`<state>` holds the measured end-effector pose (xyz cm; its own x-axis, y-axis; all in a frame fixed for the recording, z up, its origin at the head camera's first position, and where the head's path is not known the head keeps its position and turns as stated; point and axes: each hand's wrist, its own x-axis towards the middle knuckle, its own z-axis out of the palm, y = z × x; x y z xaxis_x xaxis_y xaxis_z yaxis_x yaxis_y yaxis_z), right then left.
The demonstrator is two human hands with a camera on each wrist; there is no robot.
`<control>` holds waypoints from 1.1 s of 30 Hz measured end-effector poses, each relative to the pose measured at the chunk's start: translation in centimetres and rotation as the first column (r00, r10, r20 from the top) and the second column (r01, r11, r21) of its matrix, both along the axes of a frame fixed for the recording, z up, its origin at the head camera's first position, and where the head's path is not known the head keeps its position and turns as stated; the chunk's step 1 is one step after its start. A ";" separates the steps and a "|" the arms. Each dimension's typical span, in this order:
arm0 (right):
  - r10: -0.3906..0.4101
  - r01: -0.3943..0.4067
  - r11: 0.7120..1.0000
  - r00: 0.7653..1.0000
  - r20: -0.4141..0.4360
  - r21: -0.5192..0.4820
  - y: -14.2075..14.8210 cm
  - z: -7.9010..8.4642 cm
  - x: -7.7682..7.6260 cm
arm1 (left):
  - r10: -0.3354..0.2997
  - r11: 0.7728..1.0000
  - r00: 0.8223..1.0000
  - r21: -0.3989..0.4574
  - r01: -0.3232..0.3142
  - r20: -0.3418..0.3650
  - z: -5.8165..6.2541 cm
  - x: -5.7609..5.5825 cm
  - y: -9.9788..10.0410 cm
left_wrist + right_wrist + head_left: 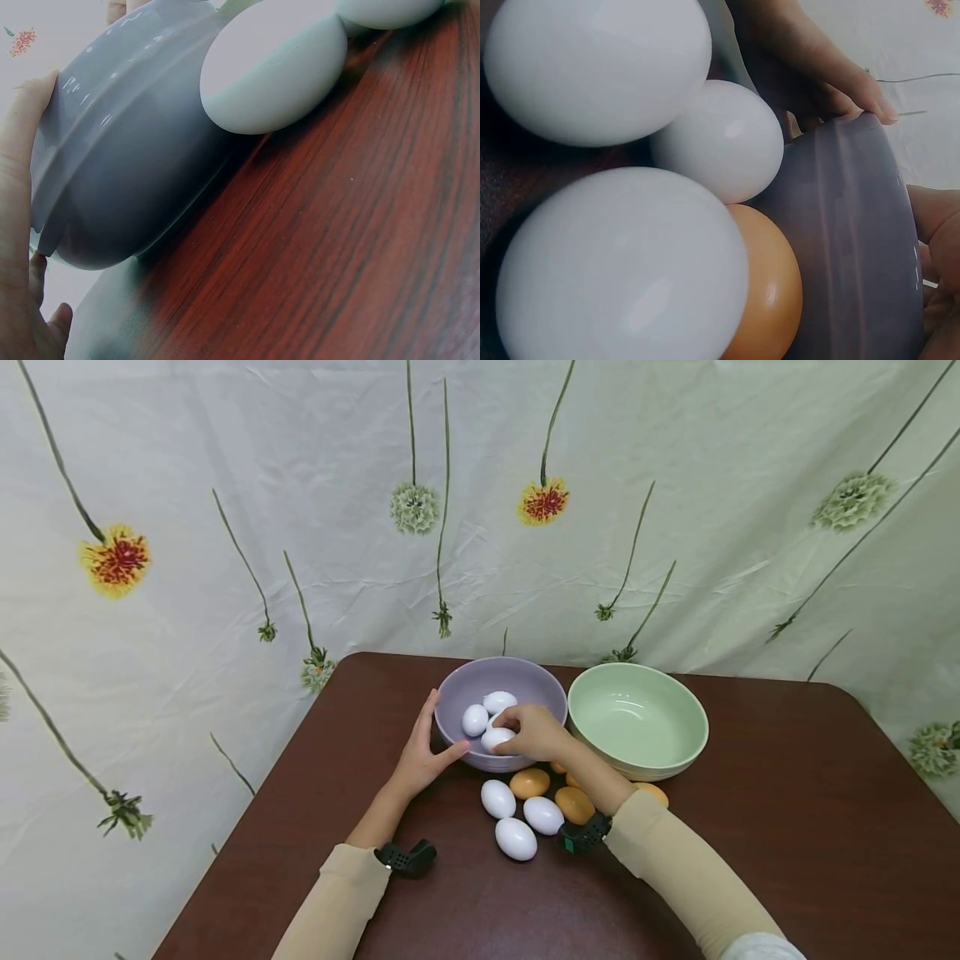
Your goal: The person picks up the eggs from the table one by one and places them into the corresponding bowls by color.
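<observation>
A purple bowl (501, 670) stands near the far edge of the table, with several white eggs (475, 720) inside. My left hand (417, 762) rests against its left side, fingers fairly straight and the thumb on the near rim. Reaching into the bowl, my right hand (534, 732) pinches a white egg (498, 741) between thumb and fingers. In the right wrist view, the bowl's outer wall (855, 247) hides the eggs inside. Close in front of the bowl lie loose white eggs (516, 839) and brown eggs (530, 783), some hidden under my right forearm.
A light green bowl (637, 718) stands to the right, close beside the purple one. The dark red-brown table (787, 777) extends to both sides. Behind it hangs a white cloth (337, 460) with printed flowers.
</observation>
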<state>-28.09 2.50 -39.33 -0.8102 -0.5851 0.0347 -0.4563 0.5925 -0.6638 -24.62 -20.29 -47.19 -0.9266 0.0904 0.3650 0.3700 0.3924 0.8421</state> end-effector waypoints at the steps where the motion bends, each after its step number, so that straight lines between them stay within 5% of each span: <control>1: 0.002 -0.002 1.000 1.000 -0.001 0.009 0.0 0.0 0.0 | 0.001 1.000 1.000 -0.001 -0.001 0.001 0.0 0.0 0.0; 33: 0.019 -0.040 0.973 0.995 0.093 0.227 -0.9 0.7 -0.7 | -0.016 1.000 1.000 0.008 0.016 0.005 -0.3 -0.2 -0.1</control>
<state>-28.78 1.55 -38.64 -0.7860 -0.5930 -0.1750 -0.4208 0.7204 -0.5513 -24.86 -20.37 -47.48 -0.9271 0.1018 0.3607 0.3713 0.3796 0.8474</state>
